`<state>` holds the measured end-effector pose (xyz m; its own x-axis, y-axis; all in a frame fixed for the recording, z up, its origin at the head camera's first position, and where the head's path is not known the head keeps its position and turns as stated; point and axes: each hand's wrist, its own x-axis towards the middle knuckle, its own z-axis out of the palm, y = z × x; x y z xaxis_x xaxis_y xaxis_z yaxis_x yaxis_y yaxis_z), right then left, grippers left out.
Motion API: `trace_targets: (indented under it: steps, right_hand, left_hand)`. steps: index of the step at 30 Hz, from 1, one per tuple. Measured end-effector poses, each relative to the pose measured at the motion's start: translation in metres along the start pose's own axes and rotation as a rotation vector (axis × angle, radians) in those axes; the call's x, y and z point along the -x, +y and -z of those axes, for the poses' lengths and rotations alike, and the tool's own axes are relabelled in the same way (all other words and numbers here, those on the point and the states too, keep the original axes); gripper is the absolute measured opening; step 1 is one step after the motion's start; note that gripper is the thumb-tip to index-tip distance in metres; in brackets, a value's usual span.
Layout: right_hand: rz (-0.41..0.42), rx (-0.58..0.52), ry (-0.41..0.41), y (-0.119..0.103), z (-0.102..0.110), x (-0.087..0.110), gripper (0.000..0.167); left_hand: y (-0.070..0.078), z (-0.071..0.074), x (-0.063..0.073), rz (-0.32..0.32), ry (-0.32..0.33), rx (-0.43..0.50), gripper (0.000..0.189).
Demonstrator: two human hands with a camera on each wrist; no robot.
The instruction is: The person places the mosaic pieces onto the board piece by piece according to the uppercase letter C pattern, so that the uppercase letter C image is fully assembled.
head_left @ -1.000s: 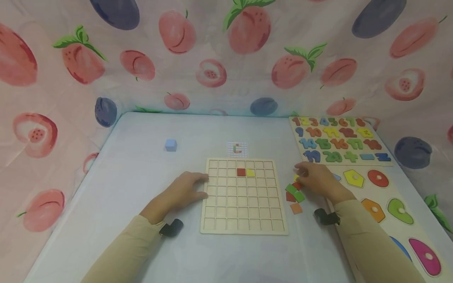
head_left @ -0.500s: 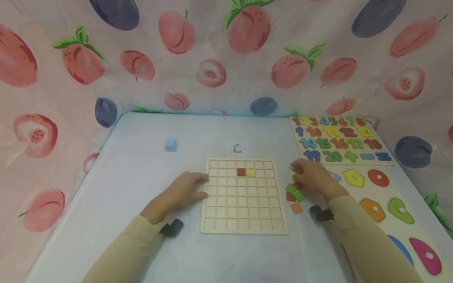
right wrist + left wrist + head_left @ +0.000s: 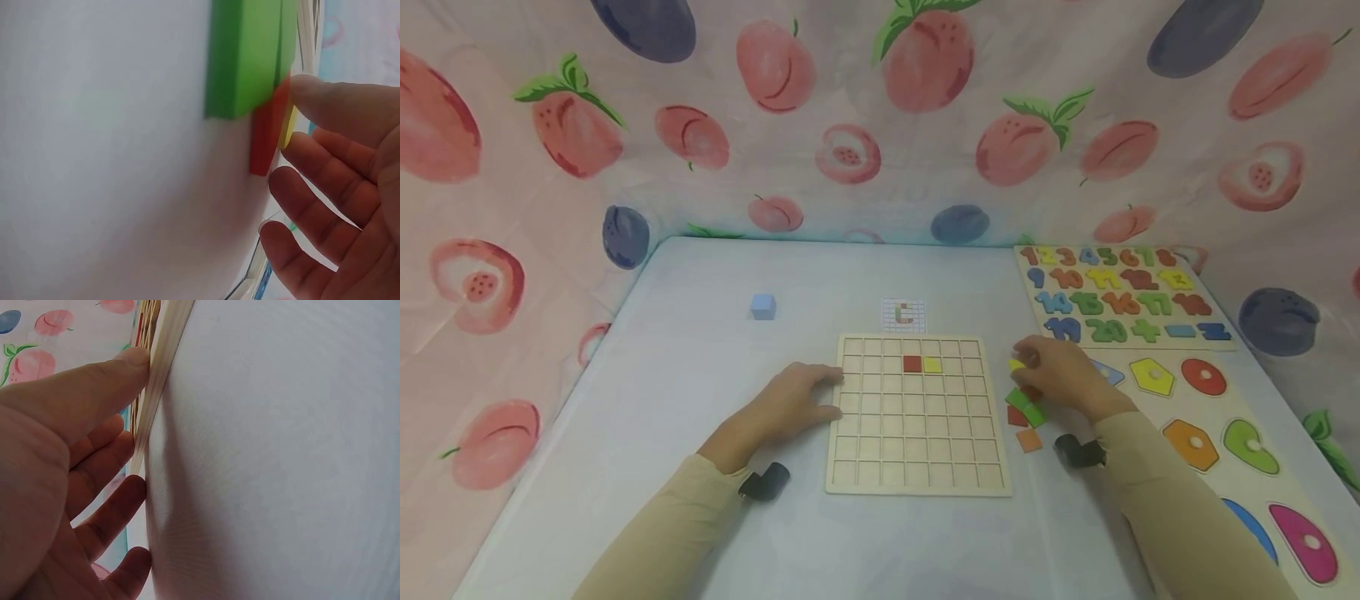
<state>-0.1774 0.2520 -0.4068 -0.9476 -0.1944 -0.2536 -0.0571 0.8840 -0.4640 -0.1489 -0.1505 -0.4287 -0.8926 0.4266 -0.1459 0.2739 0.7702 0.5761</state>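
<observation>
Showing yellow, one thin tile (image 3: pixel 1015 365)

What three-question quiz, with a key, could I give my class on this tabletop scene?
1. Which colours are the two tiles lying on the grid board? A: blue and green; B: red and yellow; C: orange and purple.
2. True or false: the blue cube stands on the grid board.
3. What colour is the tile between the thumb and forefinger of the right hand?

Key: 1. B. 2. False; it stands on the table. 3. Yellow.
</observation>
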Motion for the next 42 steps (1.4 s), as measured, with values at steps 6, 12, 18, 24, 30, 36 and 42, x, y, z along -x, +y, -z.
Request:
trace_targets:
  steps: [6,12,18,24,30,36,42]
  right_hand:
    - [-0.021,-0.005,-0.016,-0.0023,-0.0014,-0.0019,0.046]
    - [-0.008,-0.022,-0.014,-0.0026,-0.0029,-0.0021,0.048]
    - [0.000,0.012,0.023,0.0017,-0.0024,-0.0002,0.047]
    - [-0.004,0.018,0.027,0.0037,-0.0028,0.0004,0.045]
    - [0.000,0.037,0.043,0.0044,-0.0031,0.0009,0.042]
    - [-0.007,0.034,0.032,0.0015,-0.0012,0.0006,0.042]
    - [-0.029,0.018,-0.017,-0.0015,0.0011,-0.0018,0.049]
  left_hand:
    - [-0.0003,-0.0007,-0.0007,0.002,-0.002,0.003,0.056]
    - [-0.0001,-0.0009,-0.0004,0.002,-0.003,0.007,0.056]
    - [0.0028,0.0009,0.0006,0.001,-0.005,-0.004,0.056]
    - [0.0036,0.0013,0.0008,-0.001,-0.001,-0.012,0.056]
    - [0.0033,0.0010,0.0008,-0.007,0.002,-0.005,0.055]
    - [0.0032,0.0007,0.0010,-0.006,0.000,-0.008,0.056]
    - [0.0022,-0.0002,0.0007,-0.014,0.008,-0.007,0.055]
